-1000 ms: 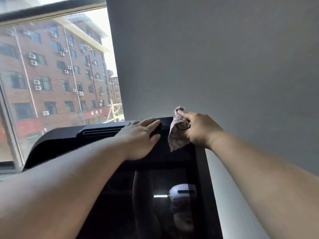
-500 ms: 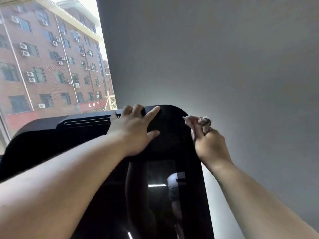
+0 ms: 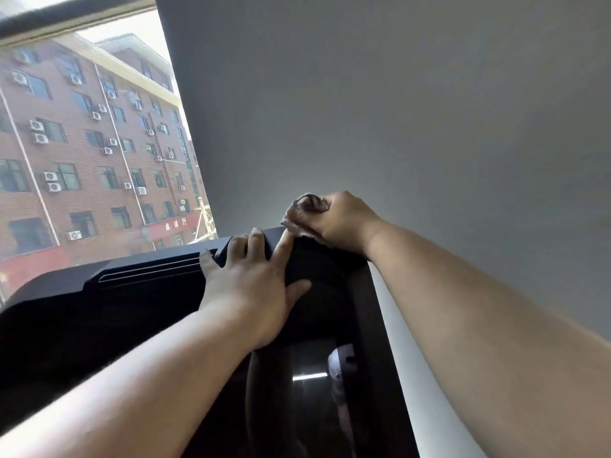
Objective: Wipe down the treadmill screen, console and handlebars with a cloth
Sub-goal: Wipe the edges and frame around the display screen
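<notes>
The treadmill's glossy black screen (image 3: 317, 408) rises in front of me, with the black console (image 3: 99, 312) spreading to its left. My right hand (image 3: 340, 223) is closed around a crumpled brownish cloth (image 3: 304, 209) and presses it on the screen's top right corner. My left hand (image 3: 254, 285) lies flat with spread fingers on the top edge of the screen, just left of the cloth, its index fingertip almost touching it. No handlebars are in view.
A plain grey wall (image 3: 429, 127) stands close behind and to the right of the screen. On the left, a window (image 3: 82, 143) looks out on a brick building. A vent slot (image 3: 148, 269) runs along the console top.
My right hand has gone from the screen's right edge back up onto the top corner with the cloth. The left hand stays on the top edge. The view has tilted.
</notes>
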`<move>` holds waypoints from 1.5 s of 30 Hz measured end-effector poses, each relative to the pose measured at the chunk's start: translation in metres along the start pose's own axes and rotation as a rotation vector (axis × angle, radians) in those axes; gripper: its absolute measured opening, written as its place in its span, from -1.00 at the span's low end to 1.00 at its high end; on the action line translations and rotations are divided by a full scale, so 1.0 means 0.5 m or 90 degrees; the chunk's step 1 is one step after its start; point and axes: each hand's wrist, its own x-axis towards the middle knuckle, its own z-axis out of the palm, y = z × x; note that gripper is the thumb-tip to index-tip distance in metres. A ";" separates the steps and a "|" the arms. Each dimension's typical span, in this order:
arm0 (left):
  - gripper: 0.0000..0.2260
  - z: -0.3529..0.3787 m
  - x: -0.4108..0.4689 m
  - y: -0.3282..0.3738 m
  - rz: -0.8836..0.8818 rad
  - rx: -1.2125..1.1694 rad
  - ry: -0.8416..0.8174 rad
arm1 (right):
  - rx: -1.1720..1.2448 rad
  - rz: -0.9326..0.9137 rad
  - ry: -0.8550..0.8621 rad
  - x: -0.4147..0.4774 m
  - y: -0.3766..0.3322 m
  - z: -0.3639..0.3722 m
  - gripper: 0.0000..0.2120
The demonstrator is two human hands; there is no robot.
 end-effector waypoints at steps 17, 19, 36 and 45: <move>-0.33 -0.008 -0.015 0.014 -0.008 -0.061 -0.030 | 0.309 0.046 0.206 -0.278 0.100 0.045 -0.64; -0.28 -0.013 -0.022 0.014 0.051 -0.062 -0.020 | 0.298 0.061 0.202 -0.334 0.109 0.059 -0.73; -0.14 0.006 -0.128 0.077 0.206 -0.199 0.004 | 0.343 0.098 0.198 -0.322 0.131 0.081 -0.65; -0.16 0.027 -0.181 0.055 0.263 -0.228 -0.040 | 0.367 0.130 0.167 -0.431 0.133 0.088 -0.61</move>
